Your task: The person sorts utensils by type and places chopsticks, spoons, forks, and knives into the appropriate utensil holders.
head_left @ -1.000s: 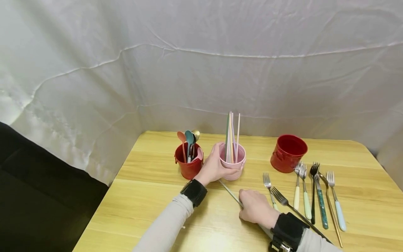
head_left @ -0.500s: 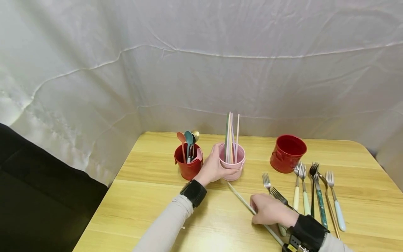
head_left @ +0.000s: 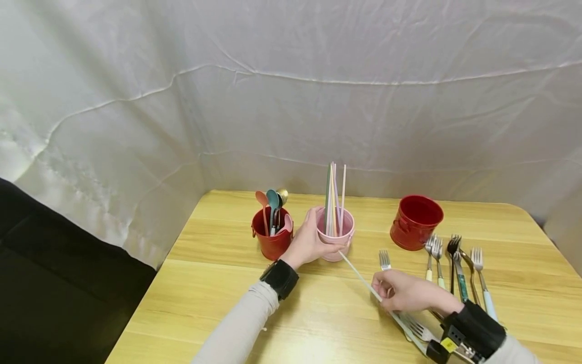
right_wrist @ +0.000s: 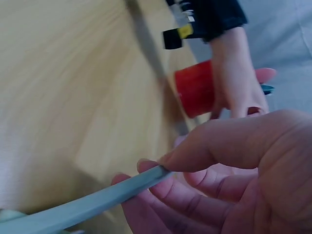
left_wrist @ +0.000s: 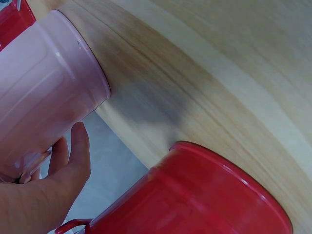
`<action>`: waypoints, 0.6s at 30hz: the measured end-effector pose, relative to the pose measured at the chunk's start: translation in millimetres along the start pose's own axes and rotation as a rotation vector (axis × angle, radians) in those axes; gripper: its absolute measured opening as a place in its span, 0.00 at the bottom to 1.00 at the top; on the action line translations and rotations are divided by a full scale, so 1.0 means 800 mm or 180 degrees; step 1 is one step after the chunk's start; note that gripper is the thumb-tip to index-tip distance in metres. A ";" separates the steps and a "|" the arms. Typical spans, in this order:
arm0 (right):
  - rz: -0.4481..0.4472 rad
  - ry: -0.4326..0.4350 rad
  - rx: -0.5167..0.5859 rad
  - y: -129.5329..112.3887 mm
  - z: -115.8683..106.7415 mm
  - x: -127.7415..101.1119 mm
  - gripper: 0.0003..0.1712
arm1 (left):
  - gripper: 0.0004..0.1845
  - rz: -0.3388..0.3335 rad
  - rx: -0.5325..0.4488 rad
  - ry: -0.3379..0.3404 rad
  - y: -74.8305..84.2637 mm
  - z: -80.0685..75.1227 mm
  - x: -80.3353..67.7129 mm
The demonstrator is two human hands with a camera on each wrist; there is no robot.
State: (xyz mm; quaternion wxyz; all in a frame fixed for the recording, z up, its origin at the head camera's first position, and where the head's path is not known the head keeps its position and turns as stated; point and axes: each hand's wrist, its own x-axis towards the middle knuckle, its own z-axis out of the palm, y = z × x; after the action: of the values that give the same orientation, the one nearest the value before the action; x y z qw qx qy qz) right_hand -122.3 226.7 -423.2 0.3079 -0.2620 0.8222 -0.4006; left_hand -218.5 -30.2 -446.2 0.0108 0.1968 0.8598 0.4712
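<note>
My left hand (head_left: 311,241) grips the small pink bucket (head_left: 335,253), its thumb across the front and its fingers at the left side. Several coloured chopsticks (head_left: 333,202) stand upright in that bucket. In the right wrist view, my right hand (right_wrist: 219,180) pinches a pale green chopstick (right_wrist: 105,197) between thumb and fingertips. The chopstick slants above the table in the head view, its far tip close to the pink bucket's lower front. Under and beside the right hand lie forks, one of them a silver fork (head_left: 384,259) partly hidden by it.
A red bucket (head_left: 273,246) holding several spoons (head_left: 273,198) stands left of the pink one. Another red bucket (head_left: 404,233) stands at the right. Several forks (head_left: 477,258) lie side by side in front of it. Grey cloth (head_left: 345,121) hangs behind the wooden table (head_left: 204,293).
My right hand has moved right, over the forks, and now pinches the pale green chopstick with its far tip raised. The left hand stays on the pink bucket.
</note>
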 end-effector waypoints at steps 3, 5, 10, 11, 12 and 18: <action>-0.0166 -0.0025 0.0046 -0.003 -0.010 0.001 0.08 | 0.55 0.0006 0.0036 -0.0006 0.001 -0.001 -0.001; -0.0218 0.0000 0.0119 -0.006 -0.015 0.002 0.07 | 0.55 0.0021 0.0036 -0.0007 0.001 -0.001 -0.001; -0.0260 0.0205 0.0301 -0.019 -0.024 0.008 0.08 | 0.55 0.0031 -0.0056 0.0004 0.001 -0.002 -0.002; -0.0275 0.0260 0.0309 -0.022 -0.025 0.010 0.08 | 0.55 0.0028 -0.0068 0.0004 0.001 -0.002 -0.002; -0.0300 0.0325 0.0309 -0.025 -0.027 0.012 0.08 | 0.55 0.0018 -0.0081 0.0005 0.001 -0.002 -0.001; -0.0461 0.0906 0.0123 -0.042 -0.038 0.021 0.10 | 0.54 -0.0011 -0.0001 -0.0009 0.000 0.000 0.000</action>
State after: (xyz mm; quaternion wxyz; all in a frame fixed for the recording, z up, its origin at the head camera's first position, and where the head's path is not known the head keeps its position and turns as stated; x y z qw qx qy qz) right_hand -149.4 212.2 -386.2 0.1635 -0.2553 0.8286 -0.4706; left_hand -218.3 -30.6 -446.2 0.0129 0.1959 0.8600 0.4710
